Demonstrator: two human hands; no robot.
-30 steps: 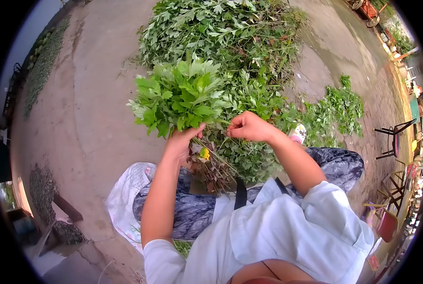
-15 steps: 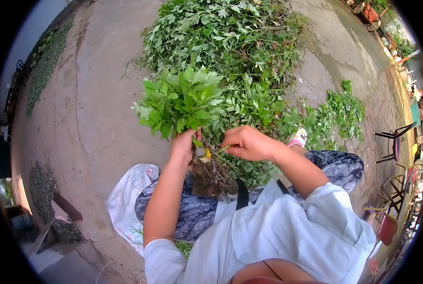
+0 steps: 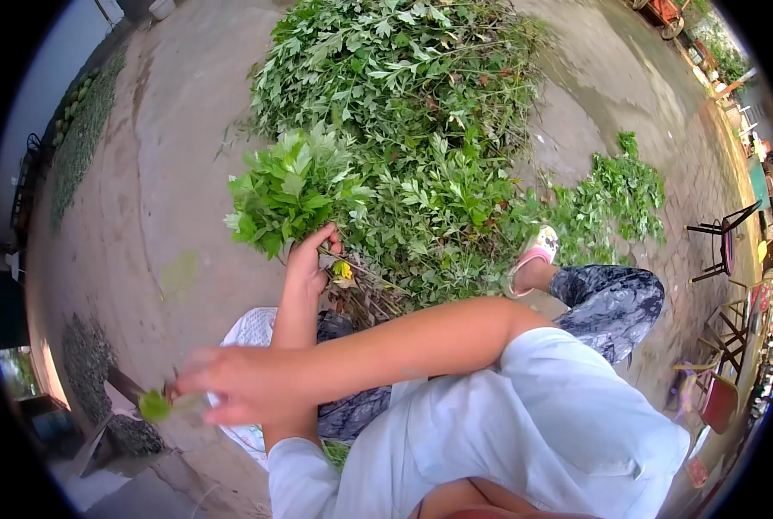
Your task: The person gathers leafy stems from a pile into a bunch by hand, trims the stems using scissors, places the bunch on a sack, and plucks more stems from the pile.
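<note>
My left hand (image 3: 307, 264) is wrapped round the stems of a bunch of leafy green stems (image 3: 287, 186). Its leaves fan out above the fist, and thin brownish stems run down behind the hand. A small yellow leaf (image 3: 342, 271) shows among those stems. My right arm crosses over the left forearm. At its end, my right hand (image 3: 244, 385) is blurred by motion, its fingers apart, out at the left side. Just past those fingertips is a green leaf (image 3: 153, 405), with a blurred green patch (image 3: 179, 272) over the concrete farther up.
A large heap of cut leafy plants (image 3: 395, 78) lies ahead of me, with a smaller pile (image 3: 620, 195) to the right. A white bag (image 3: 246, 333) is by my left leg. Chairs (image 3: 719, 242) stand at the right, and dried greens (image 3: 88, 359) cover ground at the left.
My right hand has left the stems of the bunch and swung left across my left arm, with a leaf now by its fingers. The bunch in my left hand has shifted slightly left.
</note>
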